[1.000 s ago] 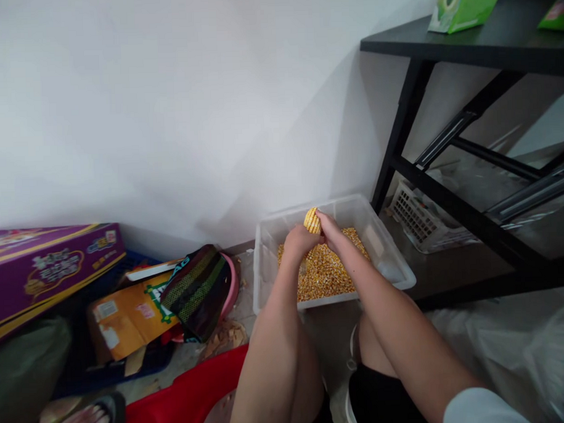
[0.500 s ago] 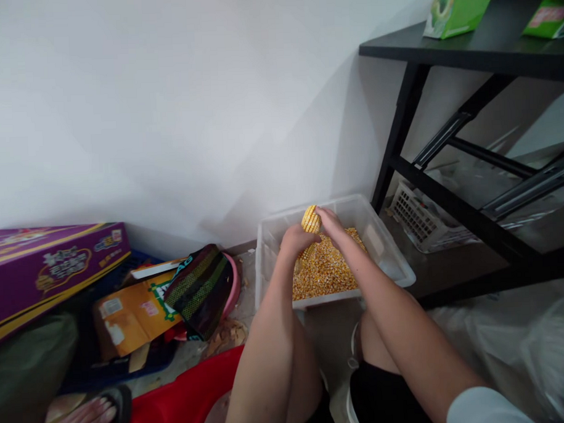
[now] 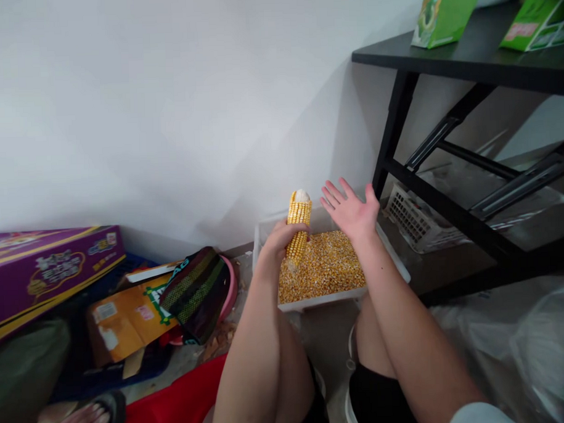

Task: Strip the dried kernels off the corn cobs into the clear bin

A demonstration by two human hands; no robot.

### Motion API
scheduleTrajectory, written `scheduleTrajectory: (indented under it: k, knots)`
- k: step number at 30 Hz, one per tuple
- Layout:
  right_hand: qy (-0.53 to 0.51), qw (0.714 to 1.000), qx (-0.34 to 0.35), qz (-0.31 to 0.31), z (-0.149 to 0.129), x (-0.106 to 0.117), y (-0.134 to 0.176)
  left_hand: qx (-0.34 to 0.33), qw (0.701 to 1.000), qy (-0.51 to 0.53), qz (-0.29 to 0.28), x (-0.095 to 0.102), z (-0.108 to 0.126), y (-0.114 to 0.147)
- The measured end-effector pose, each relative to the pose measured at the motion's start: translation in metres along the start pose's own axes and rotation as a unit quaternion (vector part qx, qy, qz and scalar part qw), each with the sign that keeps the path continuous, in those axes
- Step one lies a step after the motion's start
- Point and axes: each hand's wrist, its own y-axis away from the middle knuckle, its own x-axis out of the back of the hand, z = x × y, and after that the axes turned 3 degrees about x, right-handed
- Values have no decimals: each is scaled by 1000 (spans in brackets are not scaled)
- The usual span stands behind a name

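Observation:
My left hand (image 3: 282, 238) is wrapped round an ear of corn (image 3: 299, 220), held nearly upright and leaning slightly right. At its top the pale cob tip shows bare, while yellow kernels cover the rest that is visible. Off to the right, my right hand (image 3: 356, 212) is raised with palm up and fingers spread, touching nothing. Below both hands stands a clear plastic bin (image 3: 402, 266) with a thick layer of loose corn kernels (image 3: 325, 271) in it. My forearms cover parts of the bin's sides.
A black table (image 3: 425, 58) with green boxes (image 3: 448, 14) is on the right, a white basket (image 3: 412, 219) beneath it. On the left lie a purple carton (image 3: 57, 269), an orange packet (image 3: 128, 318) and a pink basin (image 3: 230, 287). Another person's foot (image 3: 79, 422) shows at lower left.
My right hand has come away from the corn and opened out to the right. The ear has turned from pointing forward to more upright in my left hand.

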Motion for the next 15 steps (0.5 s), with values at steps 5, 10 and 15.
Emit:
scheduleTrajectory:
  k: [5, 10, 15]
  knots:
    - [-14, 1000, 23, -8, -7, -5, 5, -7, 1000, 7, -8, 3, 2, 5]
    - [-17, 1000, 8, -20, -7, -4, 3, -12, 1000, 24, -10, 2, 3, 6]
    - [27, 996, -82, 18, 15, -11, -8, -19, 999, 33, -25, -4, 6, 8]
